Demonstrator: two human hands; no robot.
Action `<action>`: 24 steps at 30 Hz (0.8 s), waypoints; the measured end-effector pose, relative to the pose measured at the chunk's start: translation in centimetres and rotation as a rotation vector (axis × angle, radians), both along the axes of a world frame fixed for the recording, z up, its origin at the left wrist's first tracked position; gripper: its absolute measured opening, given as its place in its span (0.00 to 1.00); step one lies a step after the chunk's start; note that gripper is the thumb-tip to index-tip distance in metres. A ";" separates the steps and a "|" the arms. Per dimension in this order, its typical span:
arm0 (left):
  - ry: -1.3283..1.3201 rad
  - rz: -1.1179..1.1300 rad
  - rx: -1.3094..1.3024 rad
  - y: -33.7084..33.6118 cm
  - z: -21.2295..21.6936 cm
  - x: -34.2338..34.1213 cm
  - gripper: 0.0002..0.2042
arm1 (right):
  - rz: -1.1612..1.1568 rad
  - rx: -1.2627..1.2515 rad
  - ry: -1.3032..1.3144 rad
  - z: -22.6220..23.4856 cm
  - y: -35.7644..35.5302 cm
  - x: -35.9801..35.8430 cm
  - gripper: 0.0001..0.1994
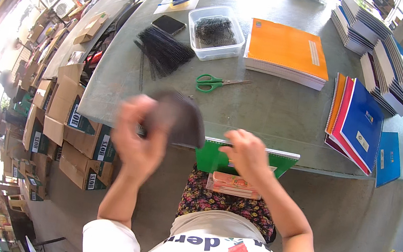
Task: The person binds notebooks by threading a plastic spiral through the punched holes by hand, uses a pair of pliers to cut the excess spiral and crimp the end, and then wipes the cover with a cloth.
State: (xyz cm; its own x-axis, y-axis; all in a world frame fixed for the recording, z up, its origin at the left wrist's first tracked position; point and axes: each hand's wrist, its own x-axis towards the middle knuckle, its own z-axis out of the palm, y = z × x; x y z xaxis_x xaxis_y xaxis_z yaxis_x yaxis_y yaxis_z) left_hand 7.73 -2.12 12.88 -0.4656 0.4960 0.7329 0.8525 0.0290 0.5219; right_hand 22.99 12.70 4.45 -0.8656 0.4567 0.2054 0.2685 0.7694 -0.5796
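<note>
1. Cardboard boxes (81,140) stand stacked on the floor at the far left, beside the table's near left corner.
2. A second long table (93,18) runs along the left, well apart from the hands; flat cardboard pieces lie on it.
3. The grey work table (265,114) fills the upper middle of the view.
4. A loose pile of black spiral binding coils (163,51) lies on the grey work table's left part. A black phone-like slab (169,24) rests just behind it.
5. The left hand (138,143) is raised at the table's near edge and is motion-blurred. Its fingers close on a dark grey fan-shaped item (179,119); blur hides what the item is. The item sits just left of the green notebook's top edge.
6. A clear plastic tub (215,32) holds more dark coils, behind the hands.
7. Green-handled scissors (213,82) lie flat on the table between the tub and the hands.
8. The green notebook (212,161) hangs against the table's near edge, its coil-bound top edge level with the tabletop. A pink-orange packet (232,184) lies below it on the person's lap.
9. The right hand (246,153) rests on the green notebook's top edge, fingers curled down over the binding, pressing rather than enclosing it.
10. A stack of orange notebooks (286,53) lies behind the right hand.
11. A fanned stack of orange, red and blue notebooks (359,122) lies to the right, with one blue notebook (388,158) just beside it.
12. Rows of stacked notebooks (378,42) occupy the far right corner.
</note>
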 end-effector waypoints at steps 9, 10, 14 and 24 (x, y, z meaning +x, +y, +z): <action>0.021 -0.034 -0.297 -1.3 -7.0 1.9 0.17 | -0.054 0.247 0.165 -1.3 2.7 6.9 0.07; -0.085 -0.175 -0.436 -0.7 -7.3 3.0 0.17 | -0.094 0.216 0.153 -1.6 2.4 6.8 0.06; 0.174 0.084 -0.115 -1.2 -4.3 1.4 0.15 | -0.147 0.183 0.162 -1.5 2.0 6.6 0.05; 0.182 0.173 -0.008 -1.3 -5.7 2.7 0.16 | -0.193 0.202 0.169 -1.9 0.4 5.6 0.05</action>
State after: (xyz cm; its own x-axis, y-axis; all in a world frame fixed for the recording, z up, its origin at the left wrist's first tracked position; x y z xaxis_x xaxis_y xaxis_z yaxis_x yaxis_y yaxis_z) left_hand 10.46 -3.37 7.18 -0.4052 0.4264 0.8087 0.9142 0.1867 0.3596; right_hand 28.57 13.12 2.50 -0.7133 0.5440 0.4420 0.3334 0.8180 -0.4688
